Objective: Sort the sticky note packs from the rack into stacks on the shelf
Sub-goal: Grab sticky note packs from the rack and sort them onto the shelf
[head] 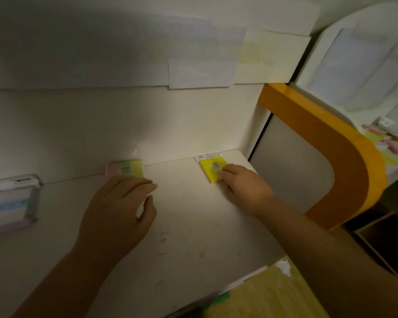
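Note:
A yellow sticky note pack point(208, 167) with a white header lies flat on the white shelf point(189, 226), near the back right corner. My right hand point(241, 187) rests on its near right part, fingers laid over it. A pink, green and yellow striped pack point(124, 168) lies against the back wall further left. My left hand point(122, 207) hovers just in front of it, fingers loosely curled, holding nothing. A clear-wrapped pastel pack point(9, 200) sits at the far left of the shelf.
An orange curved rack frame point(326, 143) stands right of the shelf, with more coloured packs point(388, 145) behind it. White paper sheets point(200, 72) hang on the wall above. A wooden surface point(262, 297) lies below the shelf's front edge.

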A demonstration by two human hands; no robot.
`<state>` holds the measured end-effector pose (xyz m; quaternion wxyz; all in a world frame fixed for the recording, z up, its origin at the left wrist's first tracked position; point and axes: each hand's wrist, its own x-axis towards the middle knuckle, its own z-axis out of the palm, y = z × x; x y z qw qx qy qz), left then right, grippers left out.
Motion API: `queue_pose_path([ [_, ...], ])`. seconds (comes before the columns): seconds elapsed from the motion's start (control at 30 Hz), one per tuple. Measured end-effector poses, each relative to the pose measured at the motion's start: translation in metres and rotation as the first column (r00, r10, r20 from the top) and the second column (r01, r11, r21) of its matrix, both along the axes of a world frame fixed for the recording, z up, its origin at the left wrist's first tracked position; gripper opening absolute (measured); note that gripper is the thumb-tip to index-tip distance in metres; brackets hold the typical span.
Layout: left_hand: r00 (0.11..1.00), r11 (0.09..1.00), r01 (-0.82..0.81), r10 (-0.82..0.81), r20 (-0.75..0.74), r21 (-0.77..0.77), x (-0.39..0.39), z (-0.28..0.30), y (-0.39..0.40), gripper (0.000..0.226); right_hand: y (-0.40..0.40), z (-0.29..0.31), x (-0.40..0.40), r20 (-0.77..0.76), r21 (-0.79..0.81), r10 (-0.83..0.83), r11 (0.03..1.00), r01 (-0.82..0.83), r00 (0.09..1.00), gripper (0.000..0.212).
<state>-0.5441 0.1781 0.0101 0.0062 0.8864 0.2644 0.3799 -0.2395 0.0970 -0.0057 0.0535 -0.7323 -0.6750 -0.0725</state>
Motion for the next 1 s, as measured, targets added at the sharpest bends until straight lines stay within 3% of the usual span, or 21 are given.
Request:
queue_pose_path([
  [0.2, 0.999, 0.997, -0.033, 0.032, -0.009, -0.064, 0.038, 0.019, -0.017, 0.034, -0.052, 0.049, -0.022, -0.089, 0.307, 0.011, 0.952, 0.016, 0.996, 0.042],
  [0.33, 0.994, 0.992, -0.111, 0.111, -0.006, -0.056, 0.085, 0.041, -0.038, 0.045, -0.110, 0.089, -0.017, -0.013, 0.497, 0.023, 0.868, -0.013, 1.000, 0.037],
  [0.5, 0.998, 0.997, -0.049, 0.052, 0.045, -0.057, 0.152, 0.068, -0.086, 0.056, -0.204, 0.123, 0.033, 0.042, 0.669, -0.092, 0.742, 0.040, 0.995, 0.033],
  [0.77, 0.971, 0.971, 0.214, -0.223, 0.082, 0.109, 0.285, 0.087, -0.230, 0.046, -0.365, 0.101, 0.155, -0.035, 0.471, -0.455, 0.778, 0.416, 0.890, 0.049],
  [1.0, 0.953, 0.964, 0.239, -0.255, -0.162, -0.112, 0.379, 0.047, -0.318, 0.051, -0.461, 0.066, 0.227, -0.089, 0.306, -0.524, 0.795, 0.523, 0.847, 0.047],
])
